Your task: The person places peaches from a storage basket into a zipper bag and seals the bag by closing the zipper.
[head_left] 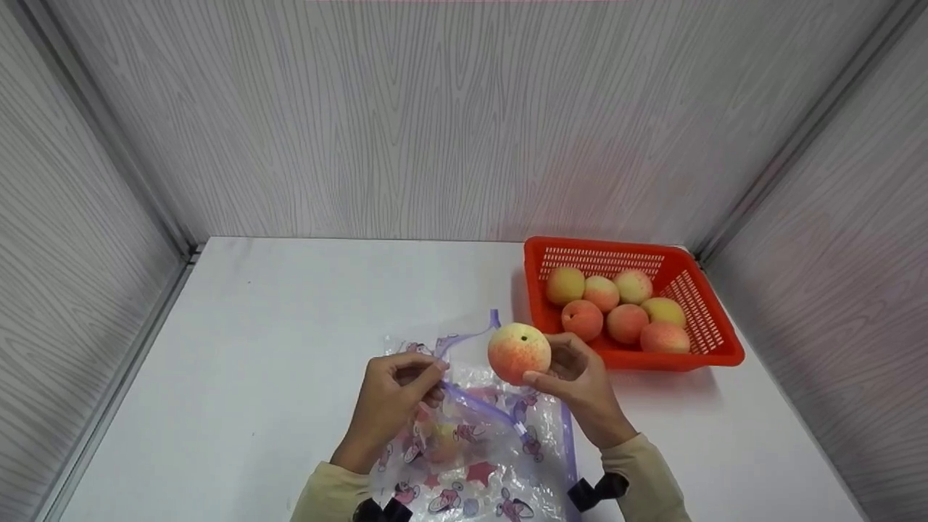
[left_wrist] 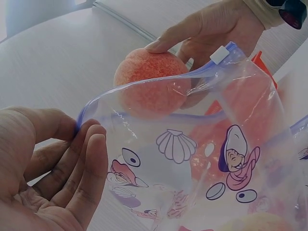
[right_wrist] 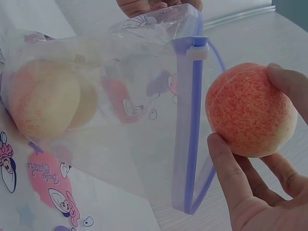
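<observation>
Head view: left hand [head_left: 397, 395] pinches the bag [head_left: 478, 458]; right hand [head_left: 583, 384] grips a peach [head_left: 518, 354] beside the bag's mouth. Loading seems the step, calling for lowering it inside.

Basket [head_left: 674, 362] at right rear of desk [head_left: 217, 348], loose peaches [head_left: 628, 323] in it. Zip bag [head_left: 464, 500] front centre, left of basket, bagged peaches [right_wrist: 45, 98] inside. Left hand [head_left: 395, 394] at bag's mouth, single peach [head_left: 519, 354] in right hand [head_left: 589, 391] just beside it.

Red-and-cream speckled peach [head_left: 519, 354], clear pink-cartoon-printed bag [head_left: 475, 453], purple zip [right_wrist: 196, 120], orange-red basket [head_left: 652, 360], white bench [head_left: 312, 304], grey wood-grained walls [head_left: 420, 116], beige sleeves [head_left: 645, 471]
</observation>
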`<move>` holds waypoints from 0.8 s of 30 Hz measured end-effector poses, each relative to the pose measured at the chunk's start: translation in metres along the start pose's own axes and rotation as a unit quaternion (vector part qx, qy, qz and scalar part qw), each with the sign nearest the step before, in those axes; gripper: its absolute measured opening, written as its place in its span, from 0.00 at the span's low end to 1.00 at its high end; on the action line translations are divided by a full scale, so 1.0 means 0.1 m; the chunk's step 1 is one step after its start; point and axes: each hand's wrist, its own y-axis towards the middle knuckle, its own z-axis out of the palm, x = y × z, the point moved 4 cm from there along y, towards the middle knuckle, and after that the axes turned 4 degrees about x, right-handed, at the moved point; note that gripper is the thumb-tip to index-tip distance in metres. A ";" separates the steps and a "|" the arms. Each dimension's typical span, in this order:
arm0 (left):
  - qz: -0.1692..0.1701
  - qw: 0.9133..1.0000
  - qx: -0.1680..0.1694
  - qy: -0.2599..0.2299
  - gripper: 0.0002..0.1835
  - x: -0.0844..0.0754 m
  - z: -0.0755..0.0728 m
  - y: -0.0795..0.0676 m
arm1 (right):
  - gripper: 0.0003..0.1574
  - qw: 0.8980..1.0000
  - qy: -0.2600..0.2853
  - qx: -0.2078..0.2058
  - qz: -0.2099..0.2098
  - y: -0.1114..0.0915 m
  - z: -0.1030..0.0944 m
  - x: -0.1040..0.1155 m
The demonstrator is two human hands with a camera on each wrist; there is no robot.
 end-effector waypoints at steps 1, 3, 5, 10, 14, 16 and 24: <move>-0.002 1.000 0.001 0.001 0.05 0.00 0.00 0.00 | 0.29 1.000 0.003 0.001 0.000 0.00 0.00 0.00; -0.005 1.000 0.002 0.003 0.05 0.00 0.00 0.00 | 0.29 1.000 0.004 0.003 -0.001 -0.01 0.01 0.00; -0.006 1.000 0.002 0.008 0.05 -0.01 0.00 0.00 | 0.29 1.000 0.002 0.006 -0.003 -0.01 0.01 0.00; -0.007 1.000 0.005 0.008 0.06 -0.02 0.00 0.00 | 0.30 1.000 -0.011 0.011 0.004 -0.02 0.02 -0.03; -0.009 1.000 0.005 0.004 0.06 -0.01 0.00 0.00 | 0.30 1.000 -0.020 0.012 0.014 -0.03 0.02 -0.05; -0.011 1.000 0.004 0.004 0.06 -0.01 0.00 -0.01 | 0.30 1.000 -0.019 0.011 0.016 -0.03 0.01 -0.05; -0.004 1.000 0.005 0.013 0.07 -0.01 0.01 0.00 | 0.24 0.997 0.077 0.002 0.018 -0.04 0.00 -0.07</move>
